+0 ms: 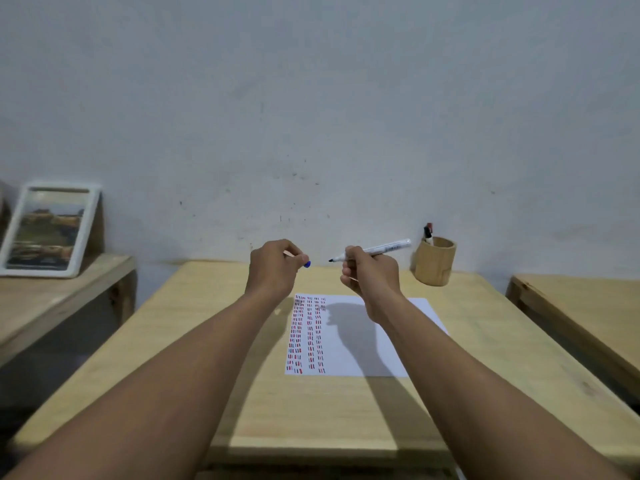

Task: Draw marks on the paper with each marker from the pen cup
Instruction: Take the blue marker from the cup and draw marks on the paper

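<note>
While both hands hover above one paper (360,344), right hand (370,278) fingers clamp one uncapped marker (375,250), tip pointing left; left hand (273,268) pinches its blue cap (307,264). Two markers (428,234) remain in one pen cup (434,260).

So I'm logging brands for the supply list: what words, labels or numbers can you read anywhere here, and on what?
Marker in the right hand: dark print on the white barrel, too blurred to read.
Paper: only red and blue dashes, no words.
Framed picture: no legible text.
Pen cup: no label visible.
</note>
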Tool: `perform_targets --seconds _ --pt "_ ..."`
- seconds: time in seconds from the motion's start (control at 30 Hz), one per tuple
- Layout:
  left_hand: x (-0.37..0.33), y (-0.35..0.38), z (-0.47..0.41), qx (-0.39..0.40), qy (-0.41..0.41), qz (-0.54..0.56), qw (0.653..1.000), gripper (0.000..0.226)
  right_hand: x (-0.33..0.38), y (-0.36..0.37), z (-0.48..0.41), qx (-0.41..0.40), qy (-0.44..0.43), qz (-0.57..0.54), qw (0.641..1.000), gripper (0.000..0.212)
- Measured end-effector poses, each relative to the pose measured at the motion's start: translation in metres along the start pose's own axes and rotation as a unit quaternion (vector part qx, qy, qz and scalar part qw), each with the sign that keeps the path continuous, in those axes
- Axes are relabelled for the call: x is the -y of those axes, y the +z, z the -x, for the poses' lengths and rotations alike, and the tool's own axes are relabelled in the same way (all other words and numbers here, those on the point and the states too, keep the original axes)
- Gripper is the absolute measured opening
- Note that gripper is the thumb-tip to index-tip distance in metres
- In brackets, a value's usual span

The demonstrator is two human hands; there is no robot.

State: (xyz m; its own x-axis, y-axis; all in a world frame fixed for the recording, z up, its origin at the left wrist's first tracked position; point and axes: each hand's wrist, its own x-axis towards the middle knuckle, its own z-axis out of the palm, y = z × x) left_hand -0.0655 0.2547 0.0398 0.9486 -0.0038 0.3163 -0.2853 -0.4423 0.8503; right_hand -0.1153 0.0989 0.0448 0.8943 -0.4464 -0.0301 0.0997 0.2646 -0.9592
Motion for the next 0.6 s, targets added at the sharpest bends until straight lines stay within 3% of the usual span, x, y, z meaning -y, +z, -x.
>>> perform_targets --seconds 0.37,0.6 --pt "0.081 0.017 -0.012 0.028 -0.043 -0.198 0.979 0.024 -0.037 0.0 -0.023 0.038 -0.024 0.128 0.991 0.012" --pt "0.086 0.023 -0.014 0.043 0.006 -0.279 0.959 0.025 -0.056 -0.005 -0.039 0.013 -0.052 0.245 0.968 0.017"
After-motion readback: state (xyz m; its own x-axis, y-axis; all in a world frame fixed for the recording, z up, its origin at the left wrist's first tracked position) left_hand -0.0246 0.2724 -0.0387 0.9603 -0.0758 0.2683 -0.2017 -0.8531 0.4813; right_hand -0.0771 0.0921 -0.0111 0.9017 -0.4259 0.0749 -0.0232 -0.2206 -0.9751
